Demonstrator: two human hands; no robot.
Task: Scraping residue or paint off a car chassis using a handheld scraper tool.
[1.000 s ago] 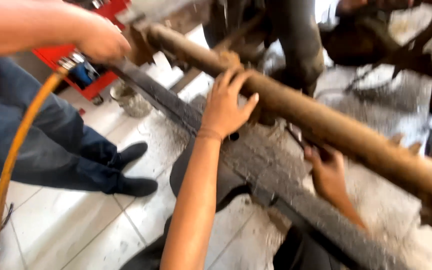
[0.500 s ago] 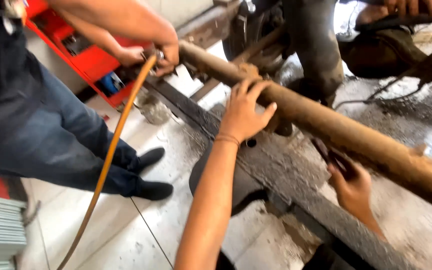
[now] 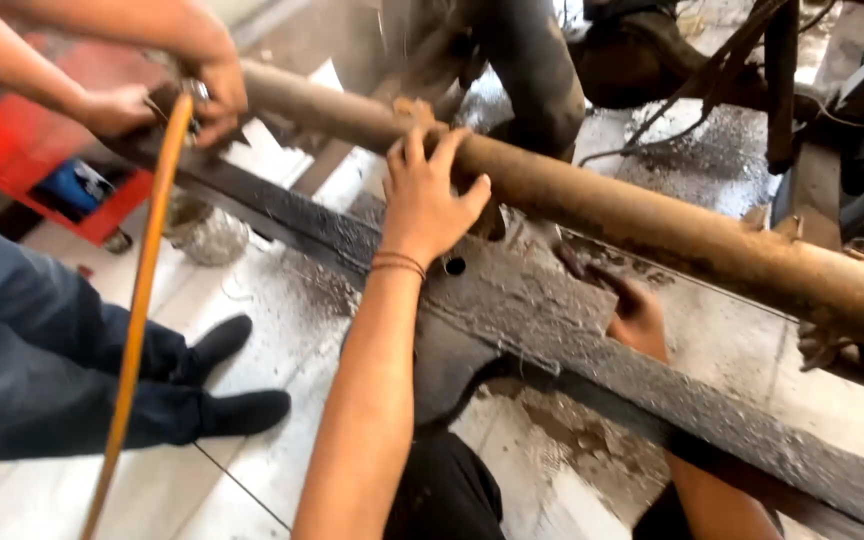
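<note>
**Left hand on rusty pipe, right hand under the beam**

Left hand (image 3: 427, 200) is up on the rusty pipe (image 3: 652, 225), fingers spread wide, palm pressed vs. the pipe's near side, thumb out to the right. Not wrapped round it, just flat on it. Thin bands sit on the wrist.

Right hand (image 3: 637, 310) is lower, to the right, partly behind the dark steel beam (image 3: 552, 320). Fingers look dirty and curled at the beam's upper edge; can't tell if they grip anything.

Pipe runs diagonally from upper left to right edge, just above the beam and roughly parallel w/ it. Beam is black, rough, w/ a small round hole (image 3: 454, 266) just below the left wrist.

At upper left a co-worker's two hands (image 3: 187, 100) are closed at the pipe's end, where an orange hose (image 3: 137, 310) meets them and drops to the bottom left. The same person's legs in blue jeans (image 3: 42, 370) and black shoes (image 3: 227, 375) lie on the white tile floor (image 3: 252, 470). A red cart (image 3: 42, 170) stands behind, and a small metal can (image 3: 202, 230) sits on the floor near the beam.
</note>
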